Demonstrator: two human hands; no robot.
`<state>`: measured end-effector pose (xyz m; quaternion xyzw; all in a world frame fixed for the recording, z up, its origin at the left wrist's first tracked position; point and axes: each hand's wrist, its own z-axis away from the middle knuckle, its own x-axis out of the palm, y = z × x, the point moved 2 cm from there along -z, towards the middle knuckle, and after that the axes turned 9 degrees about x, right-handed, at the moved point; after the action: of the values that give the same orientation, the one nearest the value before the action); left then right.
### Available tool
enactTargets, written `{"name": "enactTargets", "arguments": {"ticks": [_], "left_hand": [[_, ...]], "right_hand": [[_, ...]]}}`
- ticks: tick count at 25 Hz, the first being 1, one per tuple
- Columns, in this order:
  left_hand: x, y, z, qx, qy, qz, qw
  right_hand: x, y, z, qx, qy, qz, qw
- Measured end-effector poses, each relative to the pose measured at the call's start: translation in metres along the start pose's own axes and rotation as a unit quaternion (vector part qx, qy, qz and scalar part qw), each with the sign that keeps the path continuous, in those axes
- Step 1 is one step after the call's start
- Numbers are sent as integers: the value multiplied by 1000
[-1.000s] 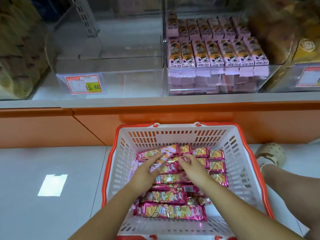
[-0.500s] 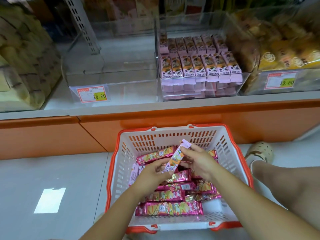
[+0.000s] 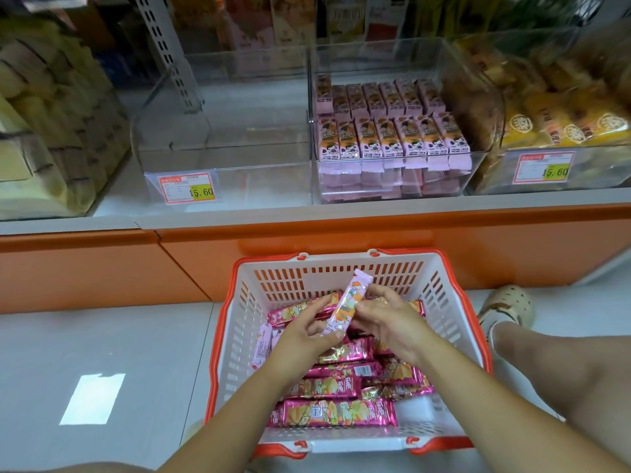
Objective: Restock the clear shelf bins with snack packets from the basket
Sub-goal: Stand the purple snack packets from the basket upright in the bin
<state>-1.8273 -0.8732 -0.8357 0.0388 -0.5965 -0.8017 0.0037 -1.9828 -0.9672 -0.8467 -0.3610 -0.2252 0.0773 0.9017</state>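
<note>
The left grip (image 3: 304, 332) is pinching the lower end of a pale pink snack packet (image 3: 346, 303), and the right grip (image 3: 389, 319) is curling round the packet's middle from the other side. The packet is standing tilted, its top end leaning towards the shelf, just above the white basket (image 3: 232, 336) with the orange rim. Shiny magenta packets (image 3: 334, 413) are lying in the basket in loose layers, with a few more pale ones showing at its left wall. The basket is sitting on the pale floor (image 3: 102, 336), close against the orange shelf front (image 3: 102, 261).

On the shelf above, a clear bin (image 3: 225, 158) is carrying a price tag (image 3: 186, 187) reading 15.60 on its front. Just beside it to the right, a second clear bin (image 3: 389, 161) is holding rows of pink packets (image 3: 392, 138), stacked several deep. Farther right, a third bin is holding yellow packs (image 3: 563, 128). A cream shoe (image 3: 508, 305) is resting on the floor right of the basket.
</note>
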Motion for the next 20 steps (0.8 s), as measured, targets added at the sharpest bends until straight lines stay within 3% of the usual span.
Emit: {"name": "enactTargets", "arguments": {"ticks": [6, 10, 12, 15, 17, 18, 20], "left_hand": [[12, 29, 1, 69, 24, -39, 997], [0, 70, -4, 151, 50, -175, 972], [-14, 105, -9, 233, 102, -259, 932], [-42, 163, -24, 347, 210, -367, 837], [-60, 192, -46, 396, 239, -427, 777], [-68, 204, -59, 406, 244, -453, 755], [-80, 227, -83, 385, 221, -482, 755]], "right_hand": [[15, -6, 12, -27, -10, 97, 995], [26, -40, 33, -98, 11, 88, 991], [36, -64, 49, -141, -6, 85, 986], [48, -112, 67, -210, -8, 76, 975], [54, -150, 69, -259, 19, 76, 963], [58, -172, 67, -285, 48, 88, 953], [66, -213, 55, -327, 112, 124, 930]]}}
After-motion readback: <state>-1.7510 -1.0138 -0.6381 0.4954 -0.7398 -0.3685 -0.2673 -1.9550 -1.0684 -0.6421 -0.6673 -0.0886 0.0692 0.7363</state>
